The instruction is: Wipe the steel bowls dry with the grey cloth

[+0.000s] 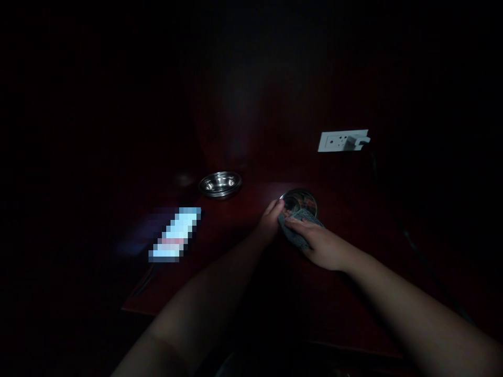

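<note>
A shiny metal bowl (307,200) is held up over the red table, its inner side turned toward me. My left hand (270,219) grips its left rim, thumb on the edge; the other fingers are hidden behind. In my right hand (314,238) is a grey cloth (295,236), pressed against the near part of the bowl. Farther left, a small stack of metal bowls (220,184) sits upright on the table, apart from both hands.
The room is very dark. A lit, blurred-out screen (175,235) lies on the left of the red table (220,222), near a thin cable. At the back right a white socket plate (334,141) holds a plug (358,141), with a dark cord hanging down.
</note>
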`<state>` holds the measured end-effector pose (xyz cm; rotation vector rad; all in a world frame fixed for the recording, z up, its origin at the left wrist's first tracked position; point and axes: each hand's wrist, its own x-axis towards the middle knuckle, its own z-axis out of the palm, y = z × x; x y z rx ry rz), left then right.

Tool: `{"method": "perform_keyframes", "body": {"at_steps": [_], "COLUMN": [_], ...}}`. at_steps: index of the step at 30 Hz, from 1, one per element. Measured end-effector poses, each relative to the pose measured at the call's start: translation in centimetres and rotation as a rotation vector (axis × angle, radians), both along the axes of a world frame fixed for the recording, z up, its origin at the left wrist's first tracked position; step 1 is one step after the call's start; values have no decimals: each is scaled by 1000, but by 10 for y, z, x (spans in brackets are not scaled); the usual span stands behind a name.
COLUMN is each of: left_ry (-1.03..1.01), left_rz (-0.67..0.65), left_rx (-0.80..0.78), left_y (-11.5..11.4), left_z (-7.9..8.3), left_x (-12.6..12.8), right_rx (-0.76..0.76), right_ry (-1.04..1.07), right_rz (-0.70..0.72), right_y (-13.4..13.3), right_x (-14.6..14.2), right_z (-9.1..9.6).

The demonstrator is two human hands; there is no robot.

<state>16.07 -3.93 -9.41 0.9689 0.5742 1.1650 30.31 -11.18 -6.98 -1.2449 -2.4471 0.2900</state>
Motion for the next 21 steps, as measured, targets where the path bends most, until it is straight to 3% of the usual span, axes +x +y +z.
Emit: {"method": "perform_keyframes", "body": {"at_steps": [21], "left_ry": [8], "left_rz": [11], "left_rx": [37], "left_y": [1], "left_z": [0], "left_x": [-2], "right_rx": [-12], "right_ry": [22], "right_rz": [0], "right_y": [-1], "right_x": [-1], "right_z": [0]}}
